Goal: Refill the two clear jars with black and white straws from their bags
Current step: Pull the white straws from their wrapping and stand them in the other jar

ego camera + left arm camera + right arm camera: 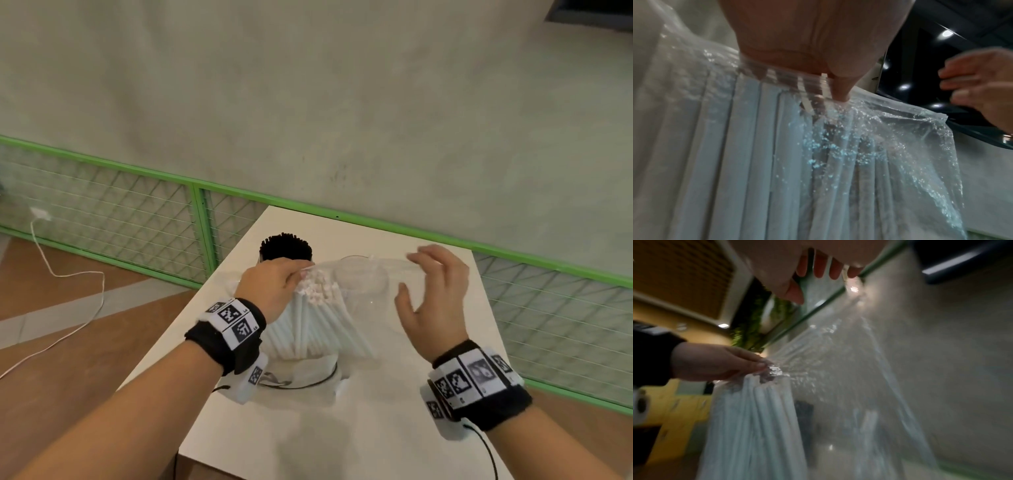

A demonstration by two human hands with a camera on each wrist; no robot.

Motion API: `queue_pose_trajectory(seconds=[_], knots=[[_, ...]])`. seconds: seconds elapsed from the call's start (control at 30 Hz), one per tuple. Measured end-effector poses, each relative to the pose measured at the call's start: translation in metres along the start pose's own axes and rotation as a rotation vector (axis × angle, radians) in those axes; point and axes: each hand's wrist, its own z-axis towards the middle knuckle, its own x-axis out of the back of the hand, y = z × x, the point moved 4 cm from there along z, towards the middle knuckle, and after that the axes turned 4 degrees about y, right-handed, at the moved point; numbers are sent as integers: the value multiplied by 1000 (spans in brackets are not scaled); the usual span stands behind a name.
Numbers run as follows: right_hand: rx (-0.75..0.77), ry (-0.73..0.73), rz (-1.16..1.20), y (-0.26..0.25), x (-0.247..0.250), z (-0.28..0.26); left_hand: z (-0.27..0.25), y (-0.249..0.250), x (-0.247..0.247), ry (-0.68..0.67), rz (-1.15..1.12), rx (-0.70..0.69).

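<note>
White straws (pixel 317 322) stand bagged mid-table: left hand (pixel 274 287) pinches the clear bag (pixel 363 274) mouth, right hand's (pixel 433 298) curled fingertips stretch its far lip. Next, probably, lifting the straws out.

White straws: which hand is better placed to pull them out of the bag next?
Left, probably. The left hand already pinches the white straws at their tops; the right hand holds the bag mouth open.

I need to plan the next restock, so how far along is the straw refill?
Done: the black straws stand packed in their jar. In hand: left hand and right hand pull open the clear bag of white straws. Left: filling the second jar.
</note>
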Motion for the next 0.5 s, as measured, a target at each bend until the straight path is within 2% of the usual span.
queue_pose_trajectory(seconds=[0.1,0.2,0.33,0.5], knots=[[272,-247,-225,-20,-24,16,0,0,-4,-11,10,-15],[319,-444,-347,-10,-48,18,0,6,-4,-70,28,-29],[300,-498,-261,-3,-58,19,-3,8,-5,-127,49,-64],[333,-531,-17,-6,-52,12,-4,5,-1,58,76,-182]])
